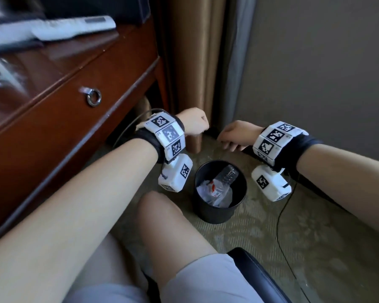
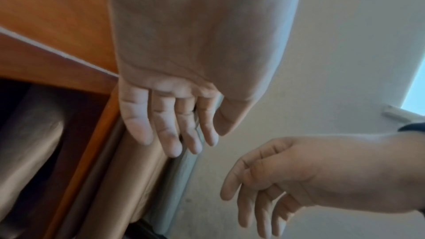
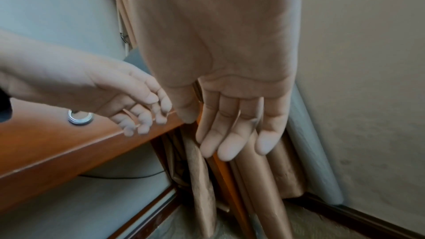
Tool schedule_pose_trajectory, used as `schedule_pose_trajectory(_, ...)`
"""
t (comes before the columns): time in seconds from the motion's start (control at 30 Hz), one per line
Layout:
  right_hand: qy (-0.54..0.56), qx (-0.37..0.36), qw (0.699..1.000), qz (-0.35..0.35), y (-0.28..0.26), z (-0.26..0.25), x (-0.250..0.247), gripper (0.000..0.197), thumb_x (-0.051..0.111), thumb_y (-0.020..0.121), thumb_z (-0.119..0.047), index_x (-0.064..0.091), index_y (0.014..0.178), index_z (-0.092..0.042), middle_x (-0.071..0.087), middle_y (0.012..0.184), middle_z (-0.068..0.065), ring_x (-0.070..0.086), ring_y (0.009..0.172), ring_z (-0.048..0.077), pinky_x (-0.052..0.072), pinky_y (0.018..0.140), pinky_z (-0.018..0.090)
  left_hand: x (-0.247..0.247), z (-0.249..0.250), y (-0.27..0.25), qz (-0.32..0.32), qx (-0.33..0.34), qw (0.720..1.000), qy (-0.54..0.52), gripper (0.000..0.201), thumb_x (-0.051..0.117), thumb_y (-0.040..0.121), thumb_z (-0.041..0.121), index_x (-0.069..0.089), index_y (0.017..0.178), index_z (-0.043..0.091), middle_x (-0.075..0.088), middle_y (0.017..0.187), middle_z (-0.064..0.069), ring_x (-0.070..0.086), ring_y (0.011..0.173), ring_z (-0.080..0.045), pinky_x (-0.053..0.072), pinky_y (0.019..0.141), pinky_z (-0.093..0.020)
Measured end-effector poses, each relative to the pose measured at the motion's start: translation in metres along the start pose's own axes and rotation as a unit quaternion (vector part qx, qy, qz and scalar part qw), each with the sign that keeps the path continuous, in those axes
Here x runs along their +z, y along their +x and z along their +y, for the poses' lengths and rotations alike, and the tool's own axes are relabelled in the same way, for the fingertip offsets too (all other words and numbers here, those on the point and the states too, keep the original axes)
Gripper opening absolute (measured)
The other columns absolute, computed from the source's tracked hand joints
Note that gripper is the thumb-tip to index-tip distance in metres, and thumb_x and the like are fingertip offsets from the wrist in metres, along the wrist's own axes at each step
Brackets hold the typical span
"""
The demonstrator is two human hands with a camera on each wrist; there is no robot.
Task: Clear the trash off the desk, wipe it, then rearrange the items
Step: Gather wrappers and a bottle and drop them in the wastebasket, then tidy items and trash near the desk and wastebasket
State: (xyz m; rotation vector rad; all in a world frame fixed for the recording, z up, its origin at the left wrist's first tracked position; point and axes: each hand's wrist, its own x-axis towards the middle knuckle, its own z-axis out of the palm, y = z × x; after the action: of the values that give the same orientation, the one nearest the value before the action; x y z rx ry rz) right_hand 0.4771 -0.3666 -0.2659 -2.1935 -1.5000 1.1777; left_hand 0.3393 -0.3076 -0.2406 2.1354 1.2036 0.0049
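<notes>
A black round bin [image 1: 214,212] stands on the carpet beside the desk, with a crushed clear plastic bottle [image 1: 224,178] and other clear wrappers inside it. Above and beyond the bin hang both of my hands, empty. My left hand [image 1: 195,124] is near the desk's corner, its fingers loose and fairly straight [image 2: 170,132]. My right hand [image 1: 234,134] is a short way to its right, fingers relaxed and pointing down [image 3: 232,141]. The two hands are close but apart. The brown wooden desk [image 1: 59,68] fills the upper left.
A white remote [image 1: 74,26] lies on the desk top near dark items at the back. The drawer has a metal ring pull [image 1: 94,97]. Tan curtains [image 1: 190,51] hang in the corner by a beige wall. A black chair edge [image 1: 256,274] and a thin cable [image 1: 280,217] are on the right.
</notes>
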Motion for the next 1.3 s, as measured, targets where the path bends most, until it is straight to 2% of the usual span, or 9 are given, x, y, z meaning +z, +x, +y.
schedule_pose_trajectory(0.07, 0.004, -0.014, 1.000, 0.003, -0.009, -0.013, -0.008, 0.013, 0.054, 0.091, -0.020, 0.065, 0.089, -0.013, 0.063, 0.068, -0.002, 0.053, 0.055, 0.012, 0.037, 0.049, 0.022, -0.016, 0.005, -0.012, 0.000, 0.007, 1.000, 0.025, 0.016, 0.043, 0.090, 0.006, 0.058, 0.087, 0.010, 0.057, 0.078, -0.008, 0.050, 0.067, -0.023, 0.031, 0.035, -0.012)
schedule_pose_trajectory(0.17, -0.011, -0.042, 0.999, 0.014, -0.023, -0.037, -0.019, 0.018, 0.053, 0.091, -0.021, 0.067, 0.095, -0.010, 0.063, 0.068, -0.002, 0.053, 0.056, 0.012, 0.037, 0.050, 0.022, -0.042, 0.011, -0.032, 0.006, 0.019, 0.998, 0.064, 0.017, 0.041, 0.089, 0.004, 0.055, 0.084, 0.012, 0.055, 0.082, -0.009, 0.050, 0.068, -0.022, 0.037, 0.050, -0.020)
schedule_pose_trajectory(0.37, -0.036, -0.105, 0.994, 0.021, -0.048, -0.091, -0.031, 0.013, 0.055, 0.092, -0.021, 0.062, 0.083, -0.014, 0.064, 0.072, -0.001, 0.056, 0.057, 0.011, 0.039, 0.051, 0.022, -0.088, 0.008, -0.072, 0.052, 0.002, 0.995, 0.085, 0.016, 0.044, 0.087, 0.007, 0.057, 0.082, 0.016, 0.059, 0.081, -0.005, 0.051, 0.067, -0.021, 0.040, 0.063, -0.027)
schedule_pose_trajectory(0.5, -0.046, -0.148, 0.988, 0.025, -0.063, -0.127, -0.030, 0.016, 0.053, 0.092, -0.018, 0.065, 0.099, -0.011, 0.062, 0.069, -0.002, 0.055, 0.058, 0.012, 0.038, 0.051, 0.022, -0.115, 0.000, -0.104, 0.090, -0.014, 0.993, 0.072, 0.015, 0.049, 0.088, 0.009, 0.063, 0.087, 0.013, 0.060, 0.074, 0.000, 0.053, 0.059, -0.014, 0.040, 0.049, -0.017)
schedule_pose_trajectory(0.6, -0.048, -0.171, 0.984, 0.012, -0.072, -0.152, -0.025, 0.019, 0.052, 0.092, -0.020, 0.065, 0.102, -0.011, 0.063, 0.071, -0.003, 0.054, 0.056, 0.011, 0.038, 0.050, 0.021, -0.131, -0.011, -0.128, 0.115, -0.029, 0.991, 0.056, 0.014, 0.049, 0.090, 0.011, 0.063, 0.090, 0.011, 0.058, 0.068, 0.001, 0.049, 0.040, -0.005, 0.034, 0.038, -0.012)
schedule_pose_trajectory(0.7, -0.041, -0.195, 0.980, -0.001, -0.078, -0.173, -0.019, 0.019, 0.051, 0.092, -0.019, 0.066, 0.101, -0.011, 0.063, 0.072, -0.001, 0.054, 0.056, 0.012, 0.038, 0.050, 0.022, -0.141, -0.023, -0.148, 0.124, -0.046, 0.991, 0.025, 0.017, 0.048, 0.091, 0.014, 0.064, 0.098, 0.009, 0.066, 0.087, -0.008, 0.056, 0.059, -0.012, 0.043, 0.054, -0.022)
schedule_pose_trajectory(0.77, -0.040, -0.212, 0.977, -0.006, -0.082, -0.187, -0.011, 0.021, 0.051, 0.092, -0.018, 0.066, 0.103, -0.007, 0.064, 0.072, 0.000, 0.054, 0.056, 0.012, 0.037, 0.050, 0.022, -0.147, -0.032, -0.164, 0.137, -0.062, 0.989, 0.015, 0.018, 0.048, 0.092, 0.017, 0.064, 0.099, 0.012, 0.067, 0.093, -0.005, 0.058, 0.069, -0.013, 0.045, 0.059, -0.024)
schedule_pose_trajectory(0.97, -0.032, -0.263, 0.964, -0.017, -0.098, -0.228, 0.015, 0.018, 0.052, 0.091, -0.017, 0.067, 0.095, -0.009, 0.065, 0.074, 0.001, 0.057, 0.059, 0.013, 0.041, 0.054, 0.023, -0.169, -0.059, -0.216, 0.201, -0.087, 0.976, -0.010, 0.013, 0.047, 0.094, 0.022, 0.059, 0.089, 0.023, 0.064, 0.088, 0.010, 0.060, 0.072, -0.008, 0.047, 0.064, -0.023)
schedule_pose_trajectory(1.3, -0.072, -0.314, 0.946, -0.033, -0.118, -0.291, 0.059, 0.020, 0.049, 0.093, -0.013, 0.066, 0.102, -0.009, 0.066, 0.081, 0.002, 0.057, 0.061, 0.013, 0.044, 0.051, 0.021, -0.202, -0.102, -0.292, 0.284, -0.140, 0.945, -0.078, 0.016, 0.047, 0.096, 0.018, 0.057, 0.083, 0.018, 0.061, 0.083, 0.005, 0.056, 0.067, -0.009, 0.042, 0.060, -0.023)
